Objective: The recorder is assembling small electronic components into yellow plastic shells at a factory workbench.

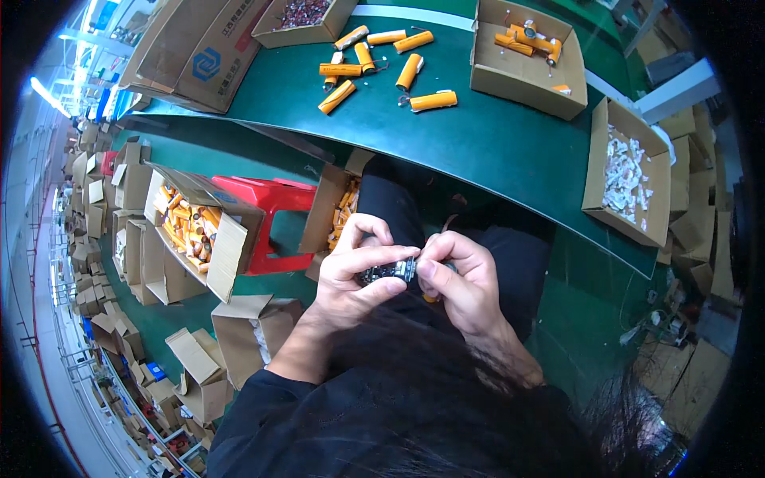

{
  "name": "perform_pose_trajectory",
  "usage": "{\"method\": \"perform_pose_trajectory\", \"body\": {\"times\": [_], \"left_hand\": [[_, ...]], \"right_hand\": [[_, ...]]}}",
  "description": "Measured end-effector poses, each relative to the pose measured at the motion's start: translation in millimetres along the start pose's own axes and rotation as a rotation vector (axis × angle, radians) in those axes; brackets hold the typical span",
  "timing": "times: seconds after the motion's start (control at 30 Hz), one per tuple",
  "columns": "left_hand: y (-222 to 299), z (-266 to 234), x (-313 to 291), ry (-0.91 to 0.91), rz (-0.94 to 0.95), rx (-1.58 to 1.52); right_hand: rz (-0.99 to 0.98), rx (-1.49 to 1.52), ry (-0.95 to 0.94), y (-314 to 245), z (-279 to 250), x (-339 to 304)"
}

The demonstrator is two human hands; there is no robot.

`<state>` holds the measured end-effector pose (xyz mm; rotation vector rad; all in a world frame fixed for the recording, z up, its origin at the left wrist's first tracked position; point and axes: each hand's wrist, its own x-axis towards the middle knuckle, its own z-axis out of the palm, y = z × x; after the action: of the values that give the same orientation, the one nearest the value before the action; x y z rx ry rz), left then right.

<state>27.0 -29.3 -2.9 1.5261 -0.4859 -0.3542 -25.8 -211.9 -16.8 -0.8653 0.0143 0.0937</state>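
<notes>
Above my lap, my left hand (351, 275) is closed around a small dark circuit board (390, 273) with tiny parts on it, held between thumb and fingers. My right hand (468, 285) is closed too, its thumb and fingertips pinched together at the board's right end. What those fingertips hold is mostly covered. Just below them peeks a bit of something orange (431, 299), too hidden to name. On the green table ahead lie several orange cylindrical battery cells (341, 70), some with short wires at their ends.
On the table are a carton with orange cells (527, 80), a carton of white scraps (594, 187), and a carton of small reddish parts (263, 36). A red stool (275, 215) stands left of my legs. Beside it is an open box (231, 251) full of orange cells.
</notes>
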Motion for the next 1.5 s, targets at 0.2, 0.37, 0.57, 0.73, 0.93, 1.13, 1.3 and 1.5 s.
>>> {"method": "perform_pose_trajectory", "body": {"times": [0.2,0.37,0.57,0.73,0.93,1.13,1.3,1.5], "left_hand": [[-8,-2,0,0.001,0.034,0.067],[-7,-3,0,-0.001,0.066,0.112],[-5,-1,-4,-0.022,-0.004,0.007],[-7,1,-4,-0.021,-0.003,-0.003],[-10,-1,-3,-0.025,-0.001,0.063],[-10,-3,-3,-0.025,-0.024,0.051],[-16,0,-2,-0.019,-0.066,-0.076],[-19,-1,-5,-0.056,-0.119,-0.203]], "right_hand": [[0.047,-0.008,0.040,3,-1,0],[0.065,-0.010,0.066,1,1,0],[0.085,0.031,0.046,2,-2,-1],[0.097,0.063,0.052,4,-1,-1],[0.116,0.077,0.100,4,-1,-1],[0.078,0.062,0.083,4,0,-2],[0.022,0.059,0.079,6,0,-1],[0.059,0.043,0.089,4,3,-1]]}}
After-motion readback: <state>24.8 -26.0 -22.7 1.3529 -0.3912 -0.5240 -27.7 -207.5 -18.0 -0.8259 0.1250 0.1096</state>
